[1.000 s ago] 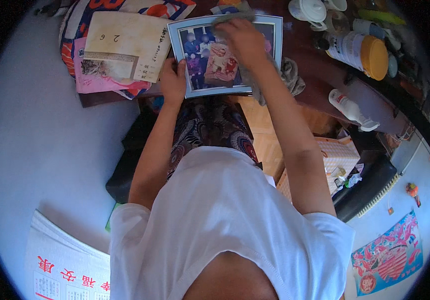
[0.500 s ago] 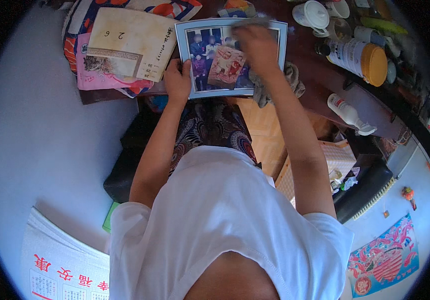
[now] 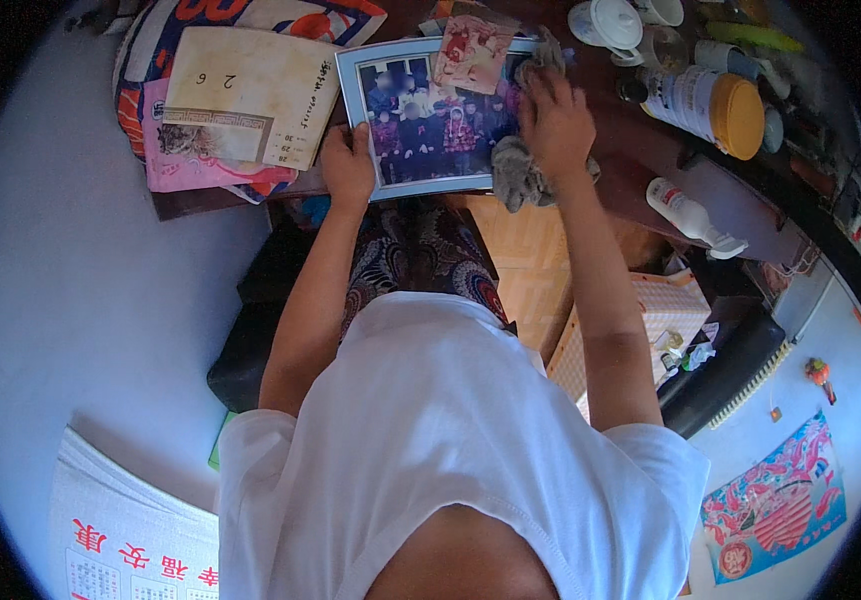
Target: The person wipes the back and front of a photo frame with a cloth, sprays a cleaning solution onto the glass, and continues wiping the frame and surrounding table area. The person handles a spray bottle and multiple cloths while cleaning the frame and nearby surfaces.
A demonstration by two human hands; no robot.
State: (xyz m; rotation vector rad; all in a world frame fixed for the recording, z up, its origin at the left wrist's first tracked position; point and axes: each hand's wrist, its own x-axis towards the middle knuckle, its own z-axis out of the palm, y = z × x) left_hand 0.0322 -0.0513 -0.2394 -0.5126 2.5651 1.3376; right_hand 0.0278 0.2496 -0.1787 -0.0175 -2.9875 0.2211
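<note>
A silver-blue picture frame (image 3: 440, 188) with a group photo lies tilted at the table's near edge. My left hand (image 3: 348, 165) grips its left side, thumb on the rim. My right hand (image 3: 557, 125) is at the frame's right side, fingers bent down onto a grey cloth (image 3: 547, 52). More grey cloth (image 3: 520, 175) lies bunched under that wrist; whether the two pieces are joined, I cannot tell. A small loose reddish photo (image 3: 472, 52) lies across the frame's top edge, overlapping the glass.
Left of the frame, an old paper sheet (image 3: 250, 85) rests on a pink packet (image 3: 195, 175) and patterned cloth. To the right stand a white lidded cup (image 3: 605, 25), a yellow-lidded canister (image 3: 705, 108) lying sideways and a white spray bottle (image 3: 685, 212).
My right hand has moved right and nearer, from the frame's top to its right side. The loose photo has shifted from mid-glass up to the top edge. My left hand still holds the frame.
</note>
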